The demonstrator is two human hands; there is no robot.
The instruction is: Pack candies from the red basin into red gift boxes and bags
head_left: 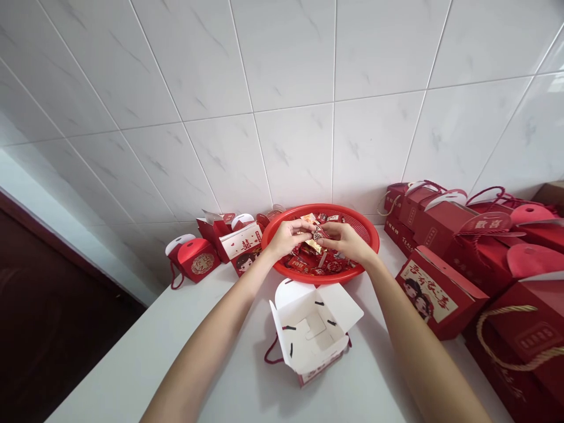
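Over a red plastic basket (374, 241) filled with wrapped candies (299, 264), my two hands come close together. Between my fingertips is a small wrapped candy (318, 233). My left hand (288, 238) pinches it from one side, and my right hand (346, 241) holds it from the other. The fingers partly cover the candy, so its full shape is hidden. Nearer to me, between my forearms, stands an open gift box (315, 329), white inside, with its flaps spread, knotted cord ends within and a dark red cord handle outside.
Several red gift boxes (458, 229) with cord handles crowd the table's right side, one with a printed couple (440, 294) nearest. More small red boxes (200, 258) stand left of the basket. A white tiled wall (291, 153) rises behind the white table (145, 352).
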